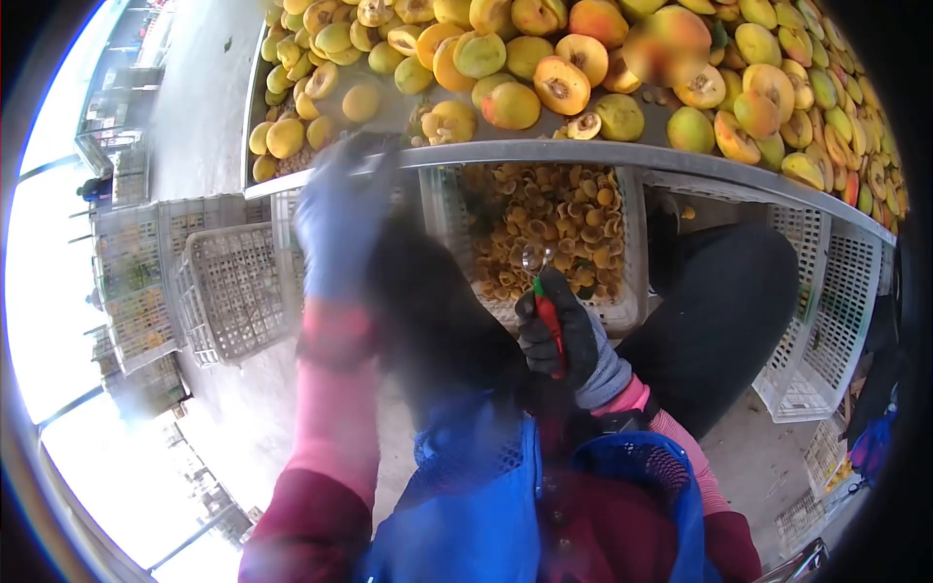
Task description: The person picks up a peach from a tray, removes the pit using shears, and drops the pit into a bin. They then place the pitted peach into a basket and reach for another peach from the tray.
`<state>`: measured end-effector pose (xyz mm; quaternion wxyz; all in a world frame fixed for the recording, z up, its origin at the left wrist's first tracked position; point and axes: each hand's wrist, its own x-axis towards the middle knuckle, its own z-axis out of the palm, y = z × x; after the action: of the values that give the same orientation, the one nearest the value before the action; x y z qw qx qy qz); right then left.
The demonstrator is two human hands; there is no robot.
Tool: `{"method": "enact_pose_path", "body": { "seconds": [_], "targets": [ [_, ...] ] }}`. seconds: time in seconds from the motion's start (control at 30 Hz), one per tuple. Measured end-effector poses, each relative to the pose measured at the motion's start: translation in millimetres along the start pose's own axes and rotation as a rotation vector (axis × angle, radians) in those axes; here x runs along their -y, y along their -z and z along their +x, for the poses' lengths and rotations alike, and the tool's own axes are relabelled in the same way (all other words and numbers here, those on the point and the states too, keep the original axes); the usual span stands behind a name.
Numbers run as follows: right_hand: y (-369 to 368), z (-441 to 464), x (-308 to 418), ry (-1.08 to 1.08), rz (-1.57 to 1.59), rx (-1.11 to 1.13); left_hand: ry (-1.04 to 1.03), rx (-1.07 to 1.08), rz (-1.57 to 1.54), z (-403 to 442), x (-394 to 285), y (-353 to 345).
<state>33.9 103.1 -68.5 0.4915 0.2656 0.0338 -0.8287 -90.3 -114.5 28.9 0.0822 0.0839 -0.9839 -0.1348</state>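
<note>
My right hand (564,335), in a dark grey glove, is closed around the red handle of a small scoop tool (546,316); its round metal end points up over a crate of cut fruit pieces. My left hand (345,209), gloved and smeared by motion, is at the left part of the metal table's front edge (544,152). Its fingers are too blurred to read. Halved peach-like fruits (562,85) and whole-looking ones (510,105) lie on the table, some cut faces showing brown hollows.
Between my legs stands a white crate (632,243) of fruit pieces (573,228). A crate (233,291) stands at the left, with stacked crates (136,282) beyond. More white crates (812,321) are at the right. The table edge crosses above my knees.
</note>
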Motion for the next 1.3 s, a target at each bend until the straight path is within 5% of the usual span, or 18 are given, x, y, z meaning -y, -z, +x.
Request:
{"method": "enact_pose_path", "body": {
  "seconds": [0.03,0.13,0.23,0.33,0.47,0.53,0.6,0.67,0.7,0.8,0.9,1.0,1.07,1.13,1.3],
  "targets": [
    [4,3,0,0.011,-0.010,0.006,-0.190,0.034,0.100,17,-5,-19],
    [-6,-2,3,0.198,-0.227,-0.289,-0.188,0.345,0.275,68,-28,-61],
    [-2,-3,13,0.366,-0.359,-0.338,-0.308,0.488,0.259,95,-18,-70],
    [-10,-7,20,0.445,-0.360,-0.401,-0.352,0.365,0.018,75,-4,-63],
    [-4,-5,20,0.509,-0.413,-0.449,-0.189,0.191,-1.055,30,-14,-56],
    [12,1,12,0.601,-0.506,-0.470,-0.267,0.124,-0.909,2,-27,-37],
    [-6,-9,13,0.686,-0.585,-0.345,-0.378,0.244,-0.724,-24,-37,-28],
    [-37,-17,19,0.695,-0.545,-0.251,-0.319,0.440,-0.854,-49,-43,-36],
    [-51,-18,22,0.662,-0.469,-0.266,-0.330,0.355,-0.913,-68,-43,-47],
    [-37,-16,17,0.724,-0.259,-0.085,0.101,0.557,-1.557,-89,-59,-42],
    [-33,-11,11,0.836,-0.289,-0.065,0.126,0.485,-1.121,-87,-74,-40],
    [-26,-20,15,0.938,-0.835,-0.352,0.300,0.510,-1.158,-92,-72,-42],
    [-33,-21,4,1.192,-1.187,-0.445,0.003,0.275,-0.899,-101,-64,-57],
    [-38,-26,-3,1.344,-1.638,-0.537,0.207,0.328,-1.143,-103,-76,-50],
    [-38,-28,-7,1.337,-1.637,-0.600,-0.221,-0.018,-0.657,-132,-70,-71]
  ]
}}
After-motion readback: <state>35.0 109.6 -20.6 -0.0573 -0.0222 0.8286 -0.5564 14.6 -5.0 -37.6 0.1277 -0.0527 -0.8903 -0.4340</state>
